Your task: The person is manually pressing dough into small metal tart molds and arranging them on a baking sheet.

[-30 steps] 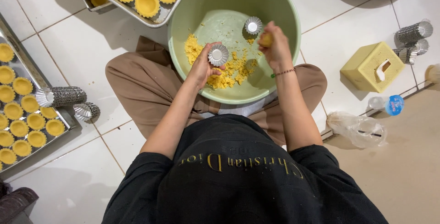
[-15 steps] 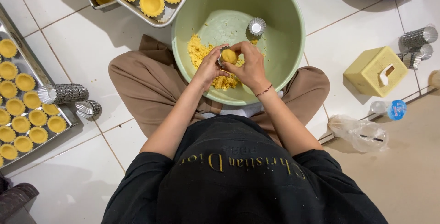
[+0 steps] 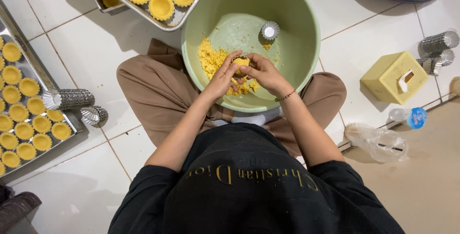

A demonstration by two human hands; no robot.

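Both hands meet over a pale green bowl [image 3: 297, 18] that rests between my crossed legs. My left hand [image 3: 221, 77] cups a small fluted metal tart mould, mostly hidden, filled with yellow dough [image 3: 239, 62]. My right hand [image 3: 261, 72] presses its fingers onto that dough from the right. Loose yellow dough crumbs [image 3: 209, 57] lie in the bowl beside my hands. An empty fluted tart mould [image 3: 270, 30] sits on the bowl's floor further back.
A metal tray [image 3: 178, 17] of filled tart shells lies at the top left, another tray [image 3: 29, 103] at the far left. Stacked moulds [image 3: 68, 99] lie beside it, more moulds [image 3: 438, 43] at right. Yellow tissue box [image 3: 394, 77], plastic bottle [image 3: 408, 117], plastic bag [image 3: 378, 142].
A second ago my hands were apart, the right one reaching into the bowl. They have come together, and the right fingers now press dough into the mould held by the left.
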